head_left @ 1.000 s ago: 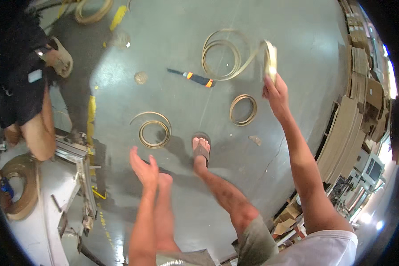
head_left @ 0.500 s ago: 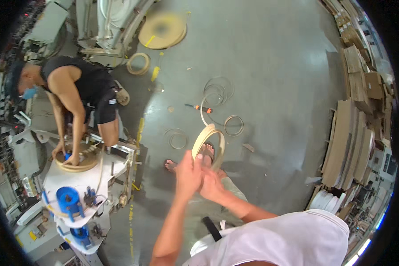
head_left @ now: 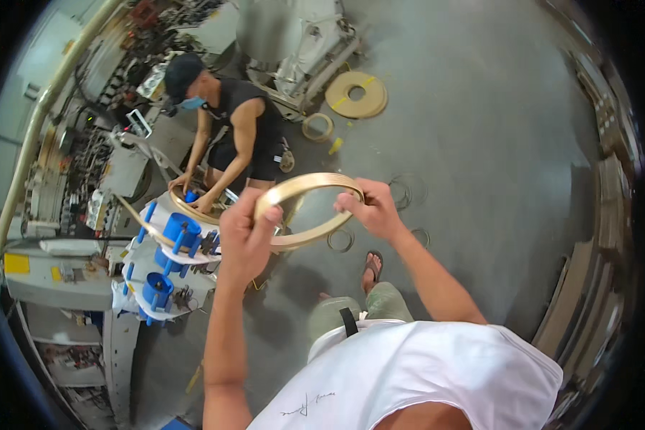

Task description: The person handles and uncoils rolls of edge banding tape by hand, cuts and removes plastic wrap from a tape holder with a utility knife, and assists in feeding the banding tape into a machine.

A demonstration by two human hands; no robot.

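A ring-shaped coil of tan edge banding is raised in front of me, tilted, its open middle showing the floor. My left hand is closed on its left side, thumb pressed against the inner face. On the opposite side my right hand grips the rim, thumb and fingertips curled around it. Just beyond the coil, at the left, another person in a dark sleeveless top bends over the machine, both hands at a second tan coil.
Blue spool holders stand on the white machine table at the left. A large tan roll and a smaller coil lie on the floor ahead. Thin strip loops lie near my feet. Flat cardboard stacks line the right side.
My hands have moved apart to opposite sides of the coil and lifted it. The view has swung left, toward the machine and the other person; the coil's loose end no longer shows.
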